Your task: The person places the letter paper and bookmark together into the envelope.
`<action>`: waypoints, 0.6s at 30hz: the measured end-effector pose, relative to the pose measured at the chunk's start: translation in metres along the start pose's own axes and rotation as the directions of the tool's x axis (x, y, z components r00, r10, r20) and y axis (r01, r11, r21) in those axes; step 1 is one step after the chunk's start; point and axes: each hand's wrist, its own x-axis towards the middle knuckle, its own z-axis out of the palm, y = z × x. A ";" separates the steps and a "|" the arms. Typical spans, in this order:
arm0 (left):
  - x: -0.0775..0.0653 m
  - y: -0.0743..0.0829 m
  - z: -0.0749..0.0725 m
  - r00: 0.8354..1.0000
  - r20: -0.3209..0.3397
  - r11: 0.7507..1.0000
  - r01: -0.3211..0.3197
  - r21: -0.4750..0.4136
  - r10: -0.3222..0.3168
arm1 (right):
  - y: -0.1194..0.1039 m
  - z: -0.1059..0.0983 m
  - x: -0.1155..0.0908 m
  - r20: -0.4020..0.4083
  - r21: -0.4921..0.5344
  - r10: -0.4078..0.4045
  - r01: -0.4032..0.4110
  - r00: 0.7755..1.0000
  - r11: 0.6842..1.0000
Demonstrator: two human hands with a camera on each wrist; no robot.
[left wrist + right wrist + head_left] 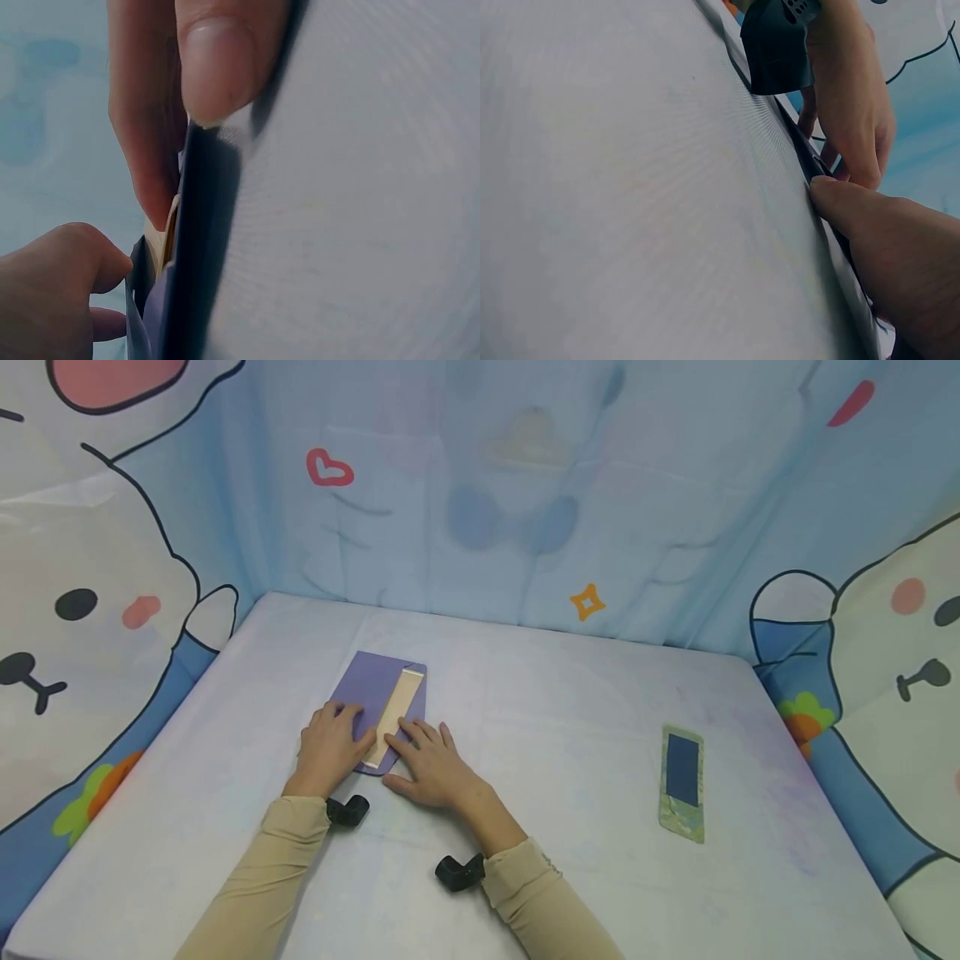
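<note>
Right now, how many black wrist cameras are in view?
2: the left wrist camera at the left sleeve cuff, and the right wrist camera at the right sleeve cuff.

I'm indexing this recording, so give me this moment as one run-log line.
left hand: touching purple folder; right hand: fingertips at edge of cream strip; strip: on folder; green-bordered card: lying apart, right

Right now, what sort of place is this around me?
Probably a makeshift recording booth, though I can't be sure: a white-covered table, a blue cartoon-printed curtain behind it and along both sides, and black wrist devices that look like cameras.
</note>
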 end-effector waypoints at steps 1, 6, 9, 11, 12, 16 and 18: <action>0.000 0.000 0.000 1.000 0.001 1.000 0.000 0.001 0.000 | 0.000 0.000 0.000 0.000 0.003 0.001 -0.001 1.000 1.000; 0.001 0.000 0.001 1.000 -0.003 1.000 -0.002 0.006 0.002 | 0.002 0.001 0.001 -0.002 0.029 -0.007 0.007 1.000 1.000; 0.001 -0.002 0.002 1.000 -0.006 1.000 -0.008 0.014 0.008 | 0.003 0.000 0.002 -0.037 0.058 -0.017 0.019 0.999 0.998; 0.000 -0.002 0.002 1.000 -0.005 1.000 -0.012 0.019 0.012 | 0.003 -0.002 0.003 -0.072 0.065 -0.025 0.029 0.997 0.997; 0.000 -0.002 0.002 1.000 -0.004 1.000 -0.015 0.020 0.015 | 0.002 -0.003 0.003 -0.087 0.069 -0.029 0.035 0.996 0.997; 0.001 -0.001 0.001 1.000 -0.003 1.000 -0.016 0.021 0.016 | 0.000 -0.008 0.002 -0.088 0.067 -0.049 0.055 0.995 0.996; 0.001 -0.001 0.000 1.000 -0.002 1.000 -0.011 0.021 0.011 | -0.002 -0.009 0.002 -0.054 0.063 -0.056 0.059 0.997 0.996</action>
